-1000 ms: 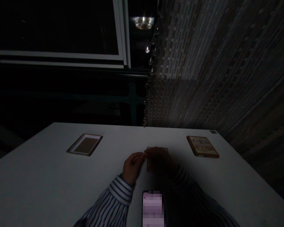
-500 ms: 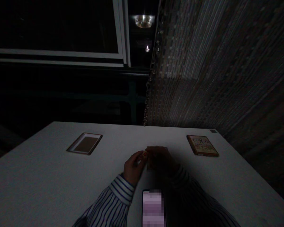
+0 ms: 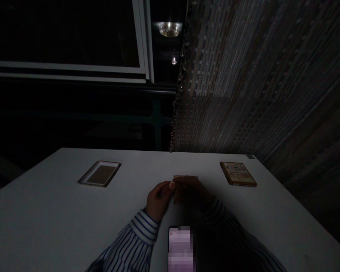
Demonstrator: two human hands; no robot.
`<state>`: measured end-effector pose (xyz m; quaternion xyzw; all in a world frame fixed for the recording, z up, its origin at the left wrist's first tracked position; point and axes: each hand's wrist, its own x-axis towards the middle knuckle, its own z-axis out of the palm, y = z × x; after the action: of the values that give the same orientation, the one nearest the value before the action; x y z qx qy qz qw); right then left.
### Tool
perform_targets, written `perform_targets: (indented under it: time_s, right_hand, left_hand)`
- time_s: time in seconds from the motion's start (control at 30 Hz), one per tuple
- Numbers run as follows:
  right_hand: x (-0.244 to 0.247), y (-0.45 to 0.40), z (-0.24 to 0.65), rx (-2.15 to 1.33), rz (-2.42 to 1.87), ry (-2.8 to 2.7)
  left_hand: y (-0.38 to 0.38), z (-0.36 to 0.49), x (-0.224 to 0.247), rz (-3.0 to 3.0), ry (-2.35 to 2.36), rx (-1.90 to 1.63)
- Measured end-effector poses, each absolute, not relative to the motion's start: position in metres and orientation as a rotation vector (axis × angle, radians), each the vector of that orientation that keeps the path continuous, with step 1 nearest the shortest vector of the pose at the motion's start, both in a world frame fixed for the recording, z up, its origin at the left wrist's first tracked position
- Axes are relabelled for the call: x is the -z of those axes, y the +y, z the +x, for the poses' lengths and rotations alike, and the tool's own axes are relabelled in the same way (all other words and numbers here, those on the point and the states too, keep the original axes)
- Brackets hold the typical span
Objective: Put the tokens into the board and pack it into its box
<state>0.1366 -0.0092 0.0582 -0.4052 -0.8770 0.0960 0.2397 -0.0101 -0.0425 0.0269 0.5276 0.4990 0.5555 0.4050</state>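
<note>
dim room, white table [image 3: 59,219]. we see the disc [image 3: 172,185] between the hands, pinched by the nearly closed left hand [image 3: 158,201]; the right hand [image 3: 194,190] is at its right edge, grip too dark to tell. the sheet [image 3: 178,198] lies just right, partly covered.

Small round disc [image 3: 172,185] at left hand's [image 3: 158,200] one o'clock: little of face showed one second ago; now pale face with reddish marking turned toward camera. View swung slightly: shallow tray [image 3: 90,173] at ten o'clock, printed box [image 3: 238,173] at two, both shifted toward nine o'clock.
</note>
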Motion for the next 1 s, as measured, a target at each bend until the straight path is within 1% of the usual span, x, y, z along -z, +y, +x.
perform_targets:
  time_s: [0.33, 0.53, 0.73, 1.0]
  right_hand:
    - [-0.075, -0.009, 0.163, -0.157, -1.144, -2.488]
    - [-0.074, -0.010, 0.174, -0.147, -1.210, -2.419]
    - [-0.069, -0.009, 0.181, -0.285, -1.139, -2.334]
    - [-0.061, -0.009, 0.178, -0.338, -1.060, -2.365]
  left_hand:
    - [-0.038, 0.001, -0.041, 1.249, 1.141, -1.362]
    - [-0.032, 0.011, -0.034, 1.235, 1.127, -1.346]
    - [-0.033, 0.013, -0.018, 1.155, 1.146, -1.307]
    - [-0.040, 0.012, -0.024, 1.105, 1.176, -1.290]
